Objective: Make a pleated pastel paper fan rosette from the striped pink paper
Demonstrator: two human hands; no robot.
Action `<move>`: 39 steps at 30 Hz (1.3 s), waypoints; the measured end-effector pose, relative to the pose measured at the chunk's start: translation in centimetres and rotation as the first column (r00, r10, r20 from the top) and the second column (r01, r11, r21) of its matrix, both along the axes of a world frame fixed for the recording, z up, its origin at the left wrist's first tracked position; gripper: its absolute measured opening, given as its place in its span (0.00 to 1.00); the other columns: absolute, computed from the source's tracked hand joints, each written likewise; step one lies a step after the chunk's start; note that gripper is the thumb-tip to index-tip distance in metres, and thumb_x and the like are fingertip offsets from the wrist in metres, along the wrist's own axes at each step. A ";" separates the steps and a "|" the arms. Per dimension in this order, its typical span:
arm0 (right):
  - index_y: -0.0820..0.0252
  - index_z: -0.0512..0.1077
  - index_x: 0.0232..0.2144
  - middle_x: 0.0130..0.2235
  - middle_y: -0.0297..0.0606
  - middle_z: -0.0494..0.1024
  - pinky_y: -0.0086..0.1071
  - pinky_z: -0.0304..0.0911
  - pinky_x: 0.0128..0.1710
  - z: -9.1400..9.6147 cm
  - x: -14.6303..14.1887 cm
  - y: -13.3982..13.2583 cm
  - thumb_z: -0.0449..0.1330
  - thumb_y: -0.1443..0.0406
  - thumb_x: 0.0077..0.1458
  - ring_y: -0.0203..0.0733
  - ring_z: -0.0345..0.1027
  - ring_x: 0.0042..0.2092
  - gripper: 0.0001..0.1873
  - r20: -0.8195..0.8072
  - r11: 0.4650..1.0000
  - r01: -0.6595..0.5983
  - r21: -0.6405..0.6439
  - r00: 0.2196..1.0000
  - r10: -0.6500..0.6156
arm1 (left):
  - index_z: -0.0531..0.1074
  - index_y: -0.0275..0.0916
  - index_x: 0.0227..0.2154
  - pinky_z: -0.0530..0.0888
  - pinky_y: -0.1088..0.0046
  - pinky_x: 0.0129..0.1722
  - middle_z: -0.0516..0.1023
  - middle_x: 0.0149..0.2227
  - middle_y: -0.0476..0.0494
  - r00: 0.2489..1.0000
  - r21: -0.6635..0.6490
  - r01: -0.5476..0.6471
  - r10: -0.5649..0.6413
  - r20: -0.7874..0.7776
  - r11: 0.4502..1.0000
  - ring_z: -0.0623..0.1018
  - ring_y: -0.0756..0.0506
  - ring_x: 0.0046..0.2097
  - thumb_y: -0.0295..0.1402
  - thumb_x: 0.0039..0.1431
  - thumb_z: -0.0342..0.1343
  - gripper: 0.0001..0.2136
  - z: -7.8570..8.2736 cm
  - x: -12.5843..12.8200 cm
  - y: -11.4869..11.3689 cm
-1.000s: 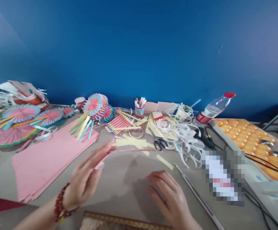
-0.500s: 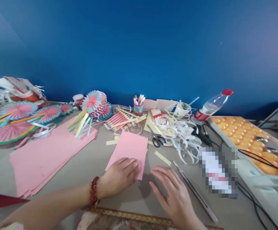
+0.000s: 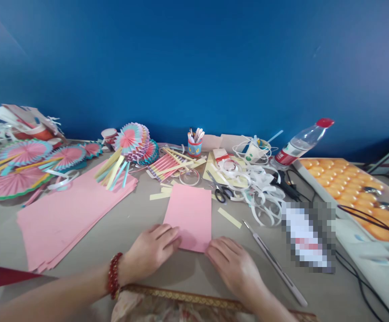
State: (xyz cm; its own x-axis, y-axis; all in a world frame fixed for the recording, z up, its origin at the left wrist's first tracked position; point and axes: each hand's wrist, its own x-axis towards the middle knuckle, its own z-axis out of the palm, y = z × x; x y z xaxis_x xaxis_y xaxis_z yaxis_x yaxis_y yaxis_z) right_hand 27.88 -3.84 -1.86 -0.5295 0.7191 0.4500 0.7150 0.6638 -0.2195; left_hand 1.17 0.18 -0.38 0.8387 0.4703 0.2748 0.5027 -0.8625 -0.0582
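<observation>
A small pink paper sheet (image 3: 190, 213) lies flat on the grey table (image 3: 140, 277) in front of me. My left hand (image 3: 152, 251), with a red bead bracelet on the wrist, rests with curled fingers on the sheet's near left corner. My right hand (image 3: 235, 267) lies at the sheet's near right corner, fingers bent down onto its edge. Both hands press or pinch the paper's near edge; the fingertips are partly hidden.
A stack of large pink sheets (image 3: 70, 214) lies to the left, folded paper fans (image 3: 23, 170) beyond it. Scissors (image 3: 221, 191), white paper curls (image 3: 261, 197), a pen cup (image 3: 194, 144), a water bottle (image 3: 298, 145), a long metal tool (image 3: 275, 264) and an orange tray (image 3: 348, 188) stand right.
My left hand swung a pink sheet down from the air and laid it flat. Both hands then drew in to the sheet's near corners.
</observation>
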 end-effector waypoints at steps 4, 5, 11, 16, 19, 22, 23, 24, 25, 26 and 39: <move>0.59 0.71 0.33 0.32 0.39 0.76 0.34 0.57 0.36 -0.2 0.6 0.3 0.48 0.70 0.66 0.41 0.65 0.34 0.14 0.040 1.000 -0.021 -0.022 0.999 0.022 | 0.72 0.34 0.41 0.71 0.64 0.41 0.76 0.40 0.40 1.000 -0.052 -0.014 0.013 -0.019 0.999 0.74 0.43 0.40 0.24 0.66 0.47 0.08 0.2 -1.1 -0.6; 0.59 0.71 0.33 0.32 0.39 0.76 0.33 0.57 0.35 -0.2 0.7 0.4 0.48 0.70 0.66 0.41 0.65 0.34 0.13 0.048 0.999 -0.032 -0.030 0.998 0.033 | 0.72 0.34 0.40 0.71 0.64 0.41 0.75 0.39 0.40 1.000 -0.077 -0.015 0.014 -0.016 0.997 0.73 0.43 0.40 0.23 0.66 0.47 0.08 0.1 -1.2 -0.7; 0.59 0.72 0.33 0.32 0.39 0.76 0.33 0.58 0.35 0.6 1.2 1.0 0.50 0.69 0.65 0.41 0.66 0.34 0.12 0.083 0.988 -0.037 -0.148 0.995 0.050 | 0.70 0.36 0.34 0.69 0.65 0.41 0.74 0.36 0.43 0.994 -0.233 -0.098 0.105 0.019 0.967 0.71 0.44 0.38 0.26 0.67 0.48 0.07 -0.6 -1.4 -0.9; 0.59 0.72 0.35 0.35 0.38 0.77 0.33 0.60 0.36 1.1 0.9 1.2 0.53 0.69 0.64 0.42 0.67 0.36 0.08 0.066 0.974 -0.050 -0.220 0.996 0.066 | 0.69 0.37 0.30 0.68 0.67 0.38 0.73 0.32 0.45 0.982 -0.344 -0.143 0.177 0.070 0.928 0.70 0.45 0.35 0.30 0.68 0.47 0.11 -0.7 -1.6 -0.7; 0.58 0.72 0.36 0.36 0.38 0.78 0.34 0.60 0.37 1.1 0.8 1.6 0.54 0.68 0.64 0.42 0.67 0.37 0.07 0.029 0.962 -0.079 -0.261 0.996 0.089 | 0.69 0.38 0.31 0.67 0.67 0.39 0.73 0.32 0.46 0.972 -0.418 -0.144 0.207 0.111 0.897 0.71 0.45 0.36 0.32 0.69 0.47 0.11 -0.8 -1.8 -0.4; 0.57 0.72 0.36 0.37 0.38 0.77 0.35 0.61 0.41 1.2 1.0 2.1 0.55 0.67 0.64 0.42 0.68 0.39 0.06 -0.052 0.935 -0.088 -0.344 0.996 0.075 | 0.69 0.39 0.34 0.67 0.68 0.41 0.75 0.36 0.46 0.954 -0.517 -0.154 0.263 0.145 0.842 0.73 0.45 0.39 0.33 0.68 0.48 0.08 -0.8 -2.1 -0.1; 0.57 0.72 0.36 0.38 0.38 0.77 0.35 0.61 0.42 1.3 1.0 2.3 0.55 0.67 0.64 0.42 0.68 0.40 0.05 -0.075 0.925 -0.084 -0.371 0.995 0.060 | 0.69 0.39 0.35 0.67 0.68 0.42 0.75 0.37 0.46 0.949 -0.541 -0.156 0.277 0.150 0.827 0.74 0.46 0.39 0.33 0.68 0.48 0.07 -0.7 -2.1 0.1; 0.57 0.71 0.35 0.37 0.37 0.77 0.35 0.60 0.42 1.3 1.0 2.5 0.55 0.67 0.63 0.42 0.67 0.40 0.05 -0.090 0.917 -0.073 -0.392 0.995 0.041 | 0.69 0.40 0.35 0.67 0.68 0.42 0.75 0.38 0.46 0.946 -0.558 -0.159 0.288 0.150 0.815 0.74 0.46 0.40 0.33 0.68 0.48 0.07 -0.6 -2.1 0.2; 0.57 0.71 0.33 0.37 0.37 0.76 0.35 0.60 0.42 1.4 1.0 2.6 0.56 0.67 0.63 0.42 0.67 0.40 0.06 -0.097 0.912 -0.056 -0.406 0.995 0.017 | 0.69 0.40 0.35 0.67 0.68 0.42 0.76 0.38 0.45 0.943 -0.570 -0.168 0.299 0.144 0.804 0.74 0.46 0.39 0.32 0.68 0.48 0.07 -0.5 -2.1 0.3; 0.57 0.70 0.31 0.36 0.36 0.75 0.35 0.60 0.41 1.5 1.1 2.7 0.56 0.67 0.62 0.42 0.67 0.39 0.06 -0.098 0.910 -0.034 -0.413 0.995 -0.007 | 0.69 0.40 0.35 0.67 0.68 0.42 0.76 0.37 0.45 0.941 -0.578 -0.180 0.310 0.134 0.796 0.74 0.46 0.39 0.32 0.68 0.47 0.08 -0.4 -2.0 0.4; 0.56 0.71 0.28 0.36 0.35 0.74 0.36 0.56 0.41 2.1 1.1 3.9 0.61 0.63 0.60 0.42 0.65 0.40 0.07 0.098 0.907 0.125 -0.401 0.991 -0.093 | 0.70 0.40 0.31 0.67 0.73 0.37 0.74 0.35 0.47 0.922 -0.637 -0.293 0.388 0.011 0.714 0.75 0.47 0.35 0.33 0.67 0.48 0.09 1.2 -1.7 2.1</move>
State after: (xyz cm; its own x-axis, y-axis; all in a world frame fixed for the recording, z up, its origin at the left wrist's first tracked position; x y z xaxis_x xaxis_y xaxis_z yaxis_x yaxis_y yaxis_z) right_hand 28.98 0.04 0.26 -0.4577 0.8864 0.0694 0.8028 0.4455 -0.3964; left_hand -0.48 2.25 0.80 0.5654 0.8210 -0.0786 0.7307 -0.4545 0.5094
